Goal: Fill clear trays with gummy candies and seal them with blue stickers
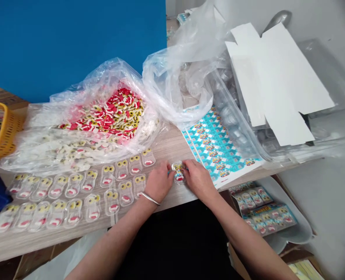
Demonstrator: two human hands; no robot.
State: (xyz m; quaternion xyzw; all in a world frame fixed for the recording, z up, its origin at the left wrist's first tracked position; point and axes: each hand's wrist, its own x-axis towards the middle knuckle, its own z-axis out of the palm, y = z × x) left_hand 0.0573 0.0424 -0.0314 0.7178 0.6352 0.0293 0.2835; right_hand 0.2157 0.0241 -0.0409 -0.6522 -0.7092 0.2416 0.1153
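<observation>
Left hand [160,179] and right hand [200,178] both pinch one clear pack [178,175], near the front of the surface [170,142]! Filled packs [75,184] line up left, a blue printed sheet [212,144] right.

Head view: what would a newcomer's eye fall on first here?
Probably the heap of small red, white and yellow pieces in a clear plastic bag, left of centre below the flat blue panel. Next, the two rows of clear plastic shells at left on the pale wood-look table, and two bare hands near centre holding another shell.
</observation>
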